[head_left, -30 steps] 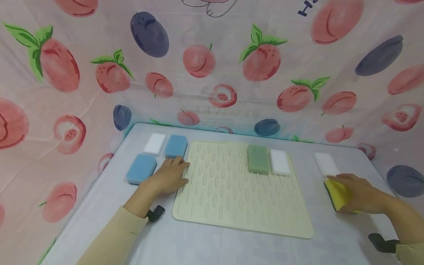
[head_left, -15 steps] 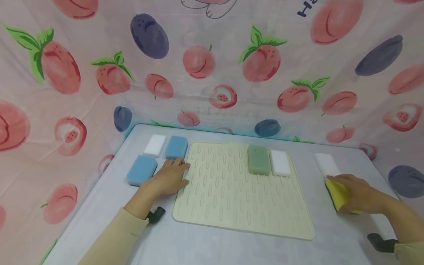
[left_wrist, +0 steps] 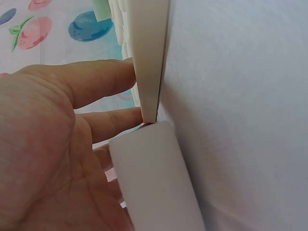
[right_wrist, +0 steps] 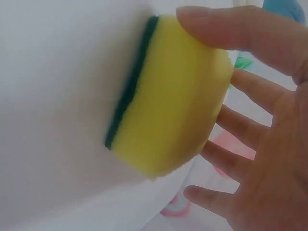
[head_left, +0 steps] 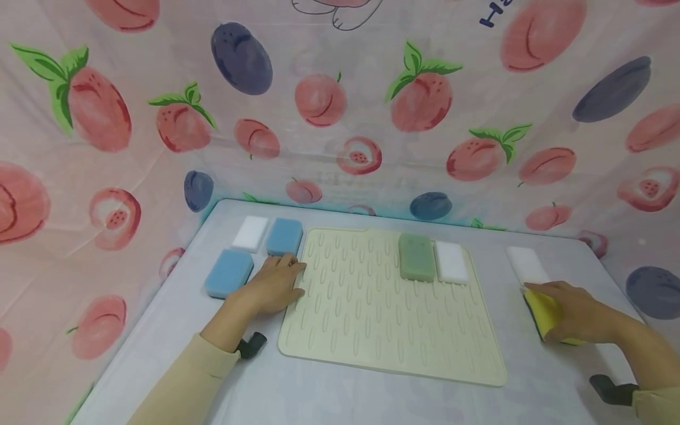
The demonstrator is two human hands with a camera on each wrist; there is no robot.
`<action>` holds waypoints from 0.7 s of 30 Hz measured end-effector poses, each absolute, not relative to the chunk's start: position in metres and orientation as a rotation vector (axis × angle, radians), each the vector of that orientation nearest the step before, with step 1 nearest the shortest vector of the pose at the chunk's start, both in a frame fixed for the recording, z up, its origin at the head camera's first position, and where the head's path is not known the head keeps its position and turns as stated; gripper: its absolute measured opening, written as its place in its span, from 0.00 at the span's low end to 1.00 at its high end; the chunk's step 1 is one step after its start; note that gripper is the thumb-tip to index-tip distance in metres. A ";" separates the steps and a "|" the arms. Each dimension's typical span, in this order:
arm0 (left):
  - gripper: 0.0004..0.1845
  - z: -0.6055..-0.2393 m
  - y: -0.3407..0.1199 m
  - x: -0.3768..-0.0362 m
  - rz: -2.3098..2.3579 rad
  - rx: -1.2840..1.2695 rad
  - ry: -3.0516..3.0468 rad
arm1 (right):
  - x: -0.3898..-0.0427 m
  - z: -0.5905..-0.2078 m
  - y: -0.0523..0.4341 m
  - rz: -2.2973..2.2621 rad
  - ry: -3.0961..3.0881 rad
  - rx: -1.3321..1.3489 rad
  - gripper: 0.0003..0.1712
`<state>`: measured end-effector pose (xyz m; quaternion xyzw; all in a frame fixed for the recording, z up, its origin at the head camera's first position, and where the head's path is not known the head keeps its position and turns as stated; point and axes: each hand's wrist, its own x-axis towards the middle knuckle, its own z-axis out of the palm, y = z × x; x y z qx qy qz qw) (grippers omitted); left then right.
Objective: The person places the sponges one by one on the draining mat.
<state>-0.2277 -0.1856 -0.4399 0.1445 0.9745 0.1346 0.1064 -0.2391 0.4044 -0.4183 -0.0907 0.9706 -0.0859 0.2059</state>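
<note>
My left hand rests at the left edge of a cream ridged mat; its thumb and a fingertip touch the mat's rim in the left wrist view. A pale, smooth block lies by the palm and other fingers, hidden under the hand in the head view. My right hand lies over a yellow sponge with a dark green scouring layer toward the table. The right fingers are fairly straight and spread, with thumb and fingertips touching the yellow foam.
On the left are two blue sponges and a white block. The mat bears a green sponge and a white block at its back right. Another white block lies beyond the right hand. A fruit-print cloth hangs behind.
Both hands and the sponges keep their places; the head view has shifted only very slightly.
</note>
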 end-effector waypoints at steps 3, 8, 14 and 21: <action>0.33 -0.441 -0.186 -0.228 0.395 0.428 2.869 | -0.239 -0.417 0.404 -0.224 2.706 -0.257 0.63; 0.34 -0.442 -0.186 -0.228 0.400 0.421 2.863 | -0.239 -0.416 0.403 -0.223 2.707 -0.265 0.64; 0.34 -0.443 -0.186 -0.229 0.399 0.418 2.868 | -0.237 -0.415 0.401 -0.225 2.721 -0.271 0.66; 0.33 -0.443 -0.187 -0.229 0.391 0.431 2.875 | -0.235 -0.411 0.395 -0.192 2.744 -0.262 0.67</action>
